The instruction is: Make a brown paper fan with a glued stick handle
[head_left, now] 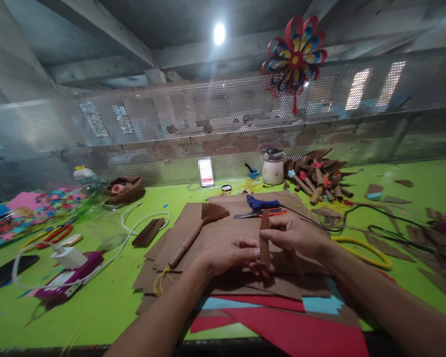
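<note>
A narrow strip of brown paper (264, 242) stands upright between my two hands. My left hand (236, 255) pinches its lower end. Higher up, my right hand (288, 233) grips the same strip between thumb and fingers. Both hands are over a stack of brown paper sheets (223, 243). Left of them lies a brown paper fan piece (193, 233), with a pleated head, a rolled handle and yellow string at its lower end. A blue glue gun (262, 203) rests beyond my hands, beside scissors (249, 215) with an orange-red handle.
Red paper (297, 327) and light blue sheets (323, 302) stick out at the near edge. A pile of finished brown pieces (319, 176) and a cream bottle (273, 168) stand behind. A white cable runs to a purple power strip (69, 282) on the left; a black cord lies right.
</note>
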{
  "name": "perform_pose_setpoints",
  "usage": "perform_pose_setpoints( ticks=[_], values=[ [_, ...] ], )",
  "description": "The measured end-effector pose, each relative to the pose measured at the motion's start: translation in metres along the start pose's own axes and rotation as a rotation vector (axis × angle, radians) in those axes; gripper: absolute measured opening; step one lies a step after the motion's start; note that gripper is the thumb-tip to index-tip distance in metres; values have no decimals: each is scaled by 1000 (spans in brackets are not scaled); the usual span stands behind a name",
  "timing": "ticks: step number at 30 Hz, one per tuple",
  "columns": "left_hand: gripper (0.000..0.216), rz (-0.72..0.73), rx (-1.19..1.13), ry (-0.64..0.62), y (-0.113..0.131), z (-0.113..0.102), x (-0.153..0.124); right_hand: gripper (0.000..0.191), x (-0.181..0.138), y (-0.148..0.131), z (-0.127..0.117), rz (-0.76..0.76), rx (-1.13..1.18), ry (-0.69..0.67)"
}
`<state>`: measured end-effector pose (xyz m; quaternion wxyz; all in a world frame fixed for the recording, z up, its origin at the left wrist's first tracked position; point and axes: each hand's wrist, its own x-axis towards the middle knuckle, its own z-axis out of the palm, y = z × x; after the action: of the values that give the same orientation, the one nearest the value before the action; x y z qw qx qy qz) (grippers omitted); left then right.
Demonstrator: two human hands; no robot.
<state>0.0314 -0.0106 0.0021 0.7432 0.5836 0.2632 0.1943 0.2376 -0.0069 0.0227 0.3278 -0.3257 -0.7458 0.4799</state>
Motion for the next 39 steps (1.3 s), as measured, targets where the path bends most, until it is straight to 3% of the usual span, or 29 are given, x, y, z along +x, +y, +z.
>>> perform_pose_setpoints(
  ticks=[5, 7, 11, 17, 28, 39],
  values=[
    [30, 214, 39, 401, 7, -8, 3, 36, 4, 0, 0, 57, -179, -178],
    [32, 274, 133, 473, 12, -6, 2, 32, 6, -2, 3, 23, -327, -233],
    [28, 223, 560, 405, 18, 1, -3, 27, 11, -1, 9, -79, -546, -258],
    [16, 81, 1002, 454, 16, -5, -7, 26, 11, 17, 10, 28, -566, -219],
    [20, -68, 1272, 386, 17, -15, -5, 24, 12, 35, 13, -77, -796, -164],
    [18, 29, 1383, 325, 5, -19, 5, 24, 8, 17, 20, -228, -1010, -155]
  ],
)
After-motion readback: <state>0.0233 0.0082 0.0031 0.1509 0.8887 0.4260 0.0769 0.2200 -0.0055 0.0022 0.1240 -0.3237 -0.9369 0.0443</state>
